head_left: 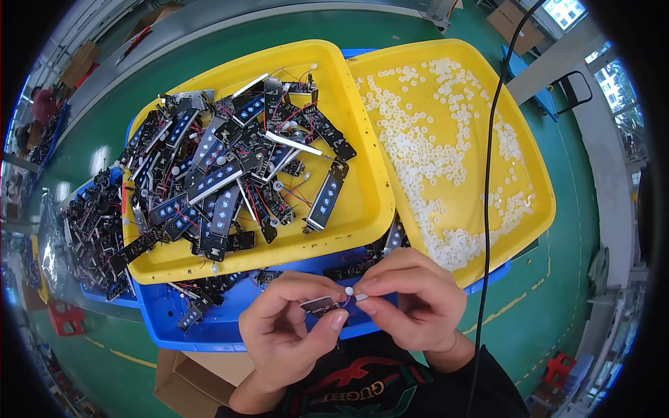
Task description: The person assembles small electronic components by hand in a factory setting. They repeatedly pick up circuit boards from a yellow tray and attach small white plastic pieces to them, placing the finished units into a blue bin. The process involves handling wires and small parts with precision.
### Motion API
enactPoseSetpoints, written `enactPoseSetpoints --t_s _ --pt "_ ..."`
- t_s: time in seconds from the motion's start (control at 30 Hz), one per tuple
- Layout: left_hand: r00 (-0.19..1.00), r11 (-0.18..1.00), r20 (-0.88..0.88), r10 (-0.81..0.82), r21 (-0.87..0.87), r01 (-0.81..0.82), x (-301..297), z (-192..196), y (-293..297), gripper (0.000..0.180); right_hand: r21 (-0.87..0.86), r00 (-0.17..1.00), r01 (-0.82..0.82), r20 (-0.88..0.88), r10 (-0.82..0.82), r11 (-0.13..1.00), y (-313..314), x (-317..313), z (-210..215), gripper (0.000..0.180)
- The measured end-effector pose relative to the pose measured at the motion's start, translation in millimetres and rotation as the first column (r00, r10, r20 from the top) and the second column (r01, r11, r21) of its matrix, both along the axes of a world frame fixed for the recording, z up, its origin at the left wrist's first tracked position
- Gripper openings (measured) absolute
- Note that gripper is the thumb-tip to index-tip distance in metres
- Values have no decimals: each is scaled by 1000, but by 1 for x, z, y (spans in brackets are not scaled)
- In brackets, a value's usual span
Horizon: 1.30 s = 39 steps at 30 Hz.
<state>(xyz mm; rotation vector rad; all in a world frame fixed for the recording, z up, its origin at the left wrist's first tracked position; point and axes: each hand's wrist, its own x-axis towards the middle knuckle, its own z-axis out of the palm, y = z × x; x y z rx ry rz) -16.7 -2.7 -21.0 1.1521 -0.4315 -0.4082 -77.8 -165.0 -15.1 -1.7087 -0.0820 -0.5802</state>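
My left hand (284, 333) pinches a small dark circuit board (318, 304) between thumb and fingers, above the front of the blue tray (198, 339). Close to the board's right end is a small white round part (349, 290), apparently on thin wires. My right hand (421, 301) is closed in a pinch on a small white plastic piece (361, 297), its fingertips almost meeting those of the left. Just beyond, a yellow tray (376, 188) holds a heap of black circuit boards (223, 167) with red wires. Many small white plastic rings (428, 157) lie in the second yellow tray (540, 202).
A black cable (489, 174) hangs down across the right side, close to my right hand. More boards (94, 223) are piled in a blue tray at the left. Below my left arm stands an open cardboard box (182, 383). Red stools (66, 318) stand on the green floor.
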Motion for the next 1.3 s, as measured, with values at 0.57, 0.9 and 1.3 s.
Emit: enactPoseSetpoints --t_s 0.57,0.9,1.3 --pt "942 974 314 121 143 -173 -4 -3 -4 32 409 969 -180 -80 232 895 -3 -6 -8 18" --pt "811 934 583 55 257 -248 -3 -2 -7 28 358 957 -135 -193 215 924 -5 -7 -6 20" --pt "851 929 503 153 220 -297 -1 2 0 27 423 984 -18 -155 92 906 7 -12 -5 11"
